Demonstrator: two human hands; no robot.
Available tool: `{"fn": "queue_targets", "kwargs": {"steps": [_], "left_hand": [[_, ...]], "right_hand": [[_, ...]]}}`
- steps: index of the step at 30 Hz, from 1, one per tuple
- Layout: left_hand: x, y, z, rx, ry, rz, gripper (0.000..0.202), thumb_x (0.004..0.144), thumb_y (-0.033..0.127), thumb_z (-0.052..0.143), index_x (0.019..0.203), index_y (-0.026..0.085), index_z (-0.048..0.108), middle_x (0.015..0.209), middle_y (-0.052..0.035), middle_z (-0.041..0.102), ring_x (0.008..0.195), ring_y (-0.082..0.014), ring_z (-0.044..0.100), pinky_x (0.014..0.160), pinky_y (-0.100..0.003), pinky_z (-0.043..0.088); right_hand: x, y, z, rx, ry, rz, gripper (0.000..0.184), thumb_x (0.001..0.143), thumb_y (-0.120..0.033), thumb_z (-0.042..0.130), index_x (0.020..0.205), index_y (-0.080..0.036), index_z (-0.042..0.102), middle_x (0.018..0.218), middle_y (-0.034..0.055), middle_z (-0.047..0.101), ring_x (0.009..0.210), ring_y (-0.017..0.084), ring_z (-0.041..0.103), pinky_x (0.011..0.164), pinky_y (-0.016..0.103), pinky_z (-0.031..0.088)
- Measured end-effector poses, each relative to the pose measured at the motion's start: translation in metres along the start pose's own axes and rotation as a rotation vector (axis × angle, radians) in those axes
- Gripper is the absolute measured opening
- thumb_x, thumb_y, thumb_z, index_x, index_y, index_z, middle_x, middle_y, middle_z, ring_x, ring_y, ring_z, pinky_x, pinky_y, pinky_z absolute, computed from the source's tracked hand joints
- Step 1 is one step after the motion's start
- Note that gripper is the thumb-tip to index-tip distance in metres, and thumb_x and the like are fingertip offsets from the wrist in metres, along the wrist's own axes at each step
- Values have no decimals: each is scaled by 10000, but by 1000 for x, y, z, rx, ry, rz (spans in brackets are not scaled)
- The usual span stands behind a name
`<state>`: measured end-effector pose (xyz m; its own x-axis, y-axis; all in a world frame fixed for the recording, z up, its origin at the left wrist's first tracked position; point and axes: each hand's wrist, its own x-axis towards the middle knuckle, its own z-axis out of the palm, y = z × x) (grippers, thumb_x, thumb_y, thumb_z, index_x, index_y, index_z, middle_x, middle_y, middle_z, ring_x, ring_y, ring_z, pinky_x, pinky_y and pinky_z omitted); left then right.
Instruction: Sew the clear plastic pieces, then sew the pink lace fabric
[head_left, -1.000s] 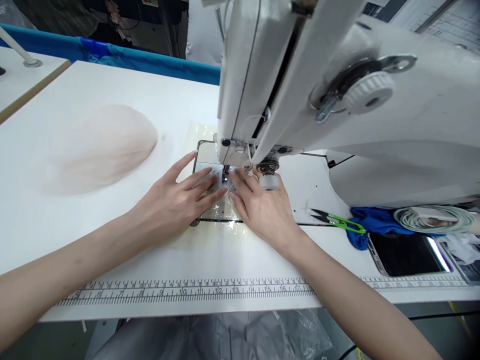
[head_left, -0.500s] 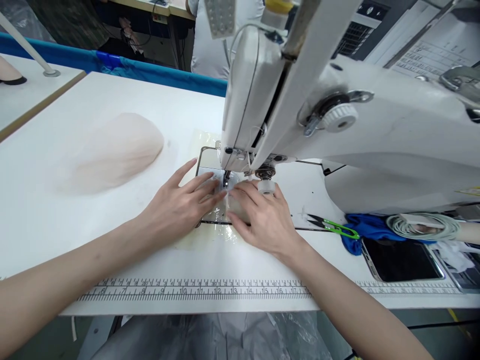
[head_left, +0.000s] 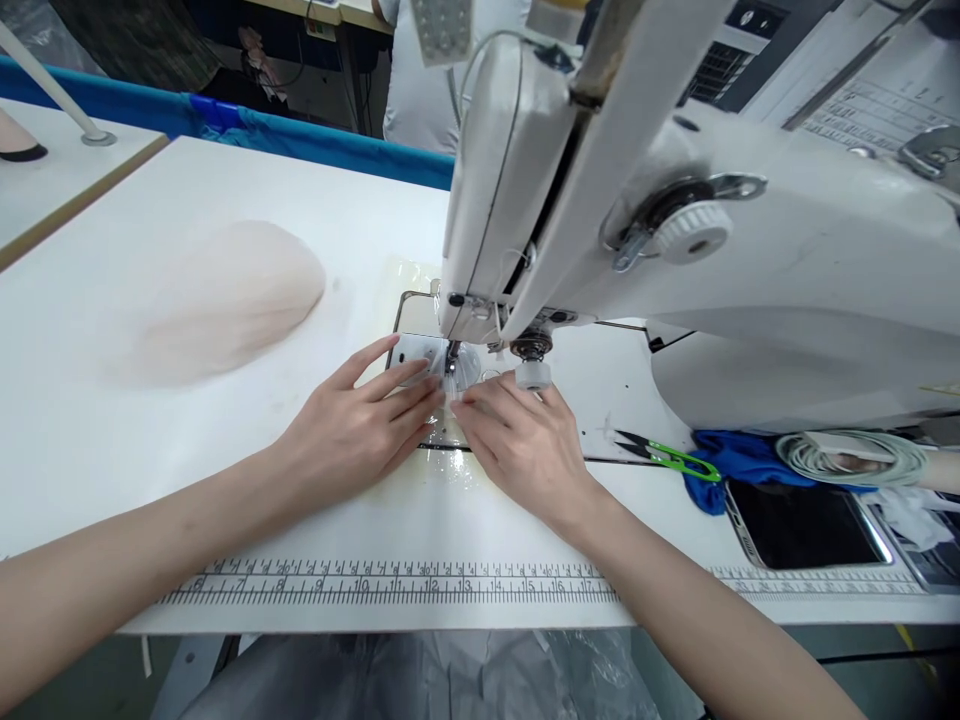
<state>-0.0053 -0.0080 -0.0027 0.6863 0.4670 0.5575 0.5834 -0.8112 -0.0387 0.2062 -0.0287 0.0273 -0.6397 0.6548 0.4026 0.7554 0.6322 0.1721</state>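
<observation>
My left hand (head_left: 367, 425) lies over the metal plate (head_left: 411, 350) of a white sewing machine (head_left: 487, 220). Its fingers are stretched out and pressing flat, left of the presser foot (head_left: 451, 358). Right of the foot, my right hand (head_left: 529, 440) has bent fingers drawn together, tips close to the left fingertips. Whatever it pinches is hidden by the fingers. Something thin and see-through shows around the foot, too faint to name for sure. A sheer pale beige fabric piece (head_left: 240, 290) rests on the tabletop at the left, apart from both hands.
Green-handled thread snips (head_left: 679, 460) lie right of my right hand, beside a blue cloth (head_left: 742, 455), a coil of pale cord (head_left: 847, 455) and a phone (head_left: 806, 525). A printed ruler (head_left: 397, 583) runs along the front edge. Beyond the blue fabric border (head_left: 330, 150) is another person (head_left: 420, 90).
My left fingers have shifted slightly down, uncovering more of the metal plate. My right thumb has closed in toward its fingers, and the pale patch seen beside it is now covered.
</observation>
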Motion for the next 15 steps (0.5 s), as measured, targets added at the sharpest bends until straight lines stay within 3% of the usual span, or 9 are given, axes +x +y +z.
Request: {"fn": "queue_targets", "kwargs": {"steps": [15], "left_hand": [[0,0,-2,4,-29,11,286,961,212,496,1221,197,615,1162,-27,712,1175,-211,619,1193,-484,300]], "right_hand": [[0,0,-3,65,-20,33,187,934,-152,540,890,-197,716,936,16,728,832,146,608,822,326,389]]}}
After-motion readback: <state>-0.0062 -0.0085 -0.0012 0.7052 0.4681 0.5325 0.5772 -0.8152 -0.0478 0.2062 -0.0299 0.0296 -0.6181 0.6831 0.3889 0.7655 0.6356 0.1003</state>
